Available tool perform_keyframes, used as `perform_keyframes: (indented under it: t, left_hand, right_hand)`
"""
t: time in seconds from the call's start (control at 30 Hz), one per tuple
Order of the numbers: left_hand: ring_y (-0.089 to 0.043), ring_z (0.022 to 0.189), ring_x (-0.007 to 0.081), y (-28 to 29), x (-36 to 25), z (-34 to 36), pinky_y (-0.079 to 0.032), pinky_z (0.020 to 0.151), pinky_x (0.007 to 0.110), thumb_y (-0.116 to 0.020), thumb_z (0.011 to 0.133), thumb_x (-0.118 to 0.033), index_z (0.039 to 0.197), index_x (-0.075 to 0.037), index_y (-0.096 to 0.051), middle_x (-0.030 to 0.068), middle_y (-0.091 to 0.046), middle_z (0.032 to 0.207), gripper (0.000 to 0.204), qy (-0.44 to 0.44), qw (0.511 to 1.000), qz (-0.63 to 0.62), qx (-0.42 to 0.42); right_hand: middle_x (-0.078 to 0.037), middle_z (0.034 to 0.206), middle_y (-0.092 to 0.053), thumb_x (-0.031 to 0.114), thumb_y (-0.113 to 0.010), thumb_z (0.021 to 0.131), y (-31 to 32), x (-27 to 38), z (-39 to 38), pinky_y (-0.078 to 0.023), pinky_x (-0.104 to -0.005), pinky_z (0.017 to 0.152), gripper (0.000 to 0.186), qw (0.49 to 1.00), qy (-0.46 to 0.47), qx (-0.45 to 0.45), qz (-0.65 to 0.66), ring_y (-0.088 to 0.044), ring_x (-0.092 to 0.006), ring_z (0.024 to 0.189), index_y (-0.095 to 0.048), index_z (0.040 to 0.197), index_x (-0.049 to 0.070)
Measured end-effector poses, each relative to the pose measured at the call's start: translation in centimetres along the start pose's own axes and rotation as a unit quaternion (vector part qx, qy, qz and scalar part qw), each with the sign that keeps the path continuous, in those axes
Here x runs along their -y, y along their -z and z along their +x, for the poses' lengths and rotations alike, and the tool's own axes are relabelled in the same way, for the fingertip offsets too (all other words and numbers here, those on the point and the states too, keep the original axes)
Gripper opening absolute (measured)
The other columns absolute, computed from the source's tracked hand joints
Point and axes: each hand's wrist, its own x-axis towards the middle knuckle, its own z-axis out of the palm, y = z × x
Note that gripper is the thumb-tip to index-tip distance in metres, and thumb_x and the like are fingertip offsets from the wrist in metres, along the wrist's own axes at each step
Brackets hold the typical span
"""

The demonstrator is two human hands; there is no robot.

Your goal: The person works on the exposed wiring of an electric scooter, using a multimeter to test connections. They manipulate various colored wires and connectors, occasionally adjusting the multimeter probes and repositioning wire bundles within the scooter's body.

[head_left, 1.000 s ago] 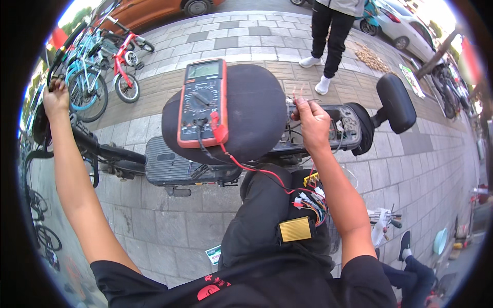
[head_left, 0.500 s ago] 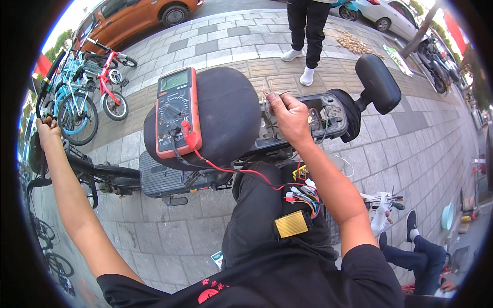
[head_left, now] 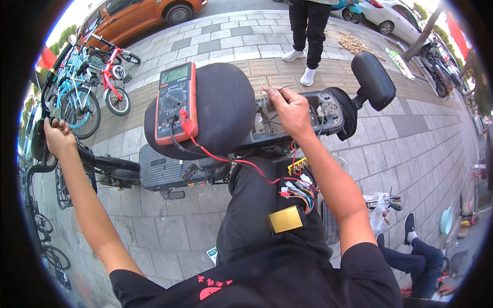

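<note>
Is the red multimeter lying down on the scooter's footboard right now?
No, the multimeter rests on the black seat, above the footboard.

We see the scooter [head_left: 172, 168] crosswise, front to the left, its rear frame [head_left: 334, 122] uncovered behind the black seat [head_left: 226, 102]. On this seat we find the multimeter [head_left: 175, 105], red-rimmed, face up, its red and black leads [head_left: 220, 157] plugged in; just beside the seat we note thin wires [head_left: 270, 82], tips upward.

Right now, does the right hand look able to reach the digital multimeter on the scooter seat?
Probably yes: the right hand is near the black scooter seat, and nothing seems to stand between it and the digital multimeter, though it would likely have to release the thin wires first.
</note>
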Motion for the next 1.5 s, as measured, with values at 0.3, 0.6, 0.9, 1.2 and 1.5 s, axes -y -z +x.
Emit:
perform_keyframes:
  t: [0.3, 0.6, 0.9, 1.2, 1.5]
  left_hand:
    - [-0.052, 0.065, 0.0154, 11.4, 3.4, -25.7, -0.047, 0.055, 0.029, -0.046, 0.114, -0.029, 0.133, 0.004, -0.057, 0.0067, -0.055, 0.085, 0.039, -0.131, 0.913, -0.040, 0.385]
    - [-0.069, 0.088, 0.0175, 10.3, 11.9, -44.5, -0.057, 0.073, 0.029, -0.056, 0.106, -0.002, 0.118, 0.003, -0.067, 0.0119, -0.070, 0.101, 0.017, 0.115, 0.907, 0.105, 0.390]
    - [-0.069, 0.106, 0.0146, 2.4, 21.3, -47.1, -0.056, 0.094, 0.030, -0.073, 0.103, -0.010, 0.129, -0.001, -0.069, 0.0057, -0.071, 0.119, 0.028, 0.096, 0.841, 0.158, 0.508]
    - [-0.066, 0.099, 0.0091, -4.2, 22.5, -50.3, -0.055, 0.080, 0.025, -0.080, 0.100, -0.022, 0.127, -0.003, -0.072, 0.0018, -0.071, 0.114, 0.035, 0.210, 0.885, -0.030, 0.414]
    - [-0.063, 0.086, 0.0040, -3.9, 21.5, -50.4, -0.049, 0.071, 0.020, -0.078, 0.102, -0.027, 0.127, -0.004, -0.071, -0.0010, -0.073, 0.105, 0.035, 0.226, 0.890, -0.031, 0.394]
  right_hand:
    - [0.001, 0.081, -0.068, 0.028, -0.074, 0.104, 3.2, -0.2, -0.3, -0.047, -0.0266, 0.070, 0.030, 1.000, -0.002, -0.007, 0.026, -0.056, -0.0062, 0.079, -0.081, 0.102, 0.000]
    - [0.000, 0.082, -0.069, 0.025, -0.075, 0.103, 5.5, -2.9, -0.9, -0.044, -0.0248, 0.066, 0.030, 0.982, -0.027, 0.004, 0.185, -0.056, -0.0063, 0.073, -0.078, 0.092, -0.003]
    - [-0.001, 0.084, -0.072, 0.026, -0.075, 0.102, 4.8, -1.5, -2.0, -0.050, -0.0256, 0.070, 0.030, 0.995, -0.034, 0.022, 0.092, -0.061, -0.0070, 0.077, -0.081, 0.102, -0.004]
    - [-0.004, 0.102, -0.074, 0.018, -0.076, 0.102, 4.6, -1.0, -3.8, -0.054, -0.0250, 0.077, 0.023, 0.997, 0.025, 0.058, 0.042, -0.067, -0.0097, 0.087, -0.080, 0.113, -0.003]
    - [-0.013, 0.102, -0.078, 0.016, -0.080, 0.096, 4.1, -2.6, -4.3, -0.056, -0.0307, 0.083, 0.020, 0.996, 0.067, 0.052, -0.005, -0.073, -0.0194, 0.093, -0.082, 0.106, 0.000]
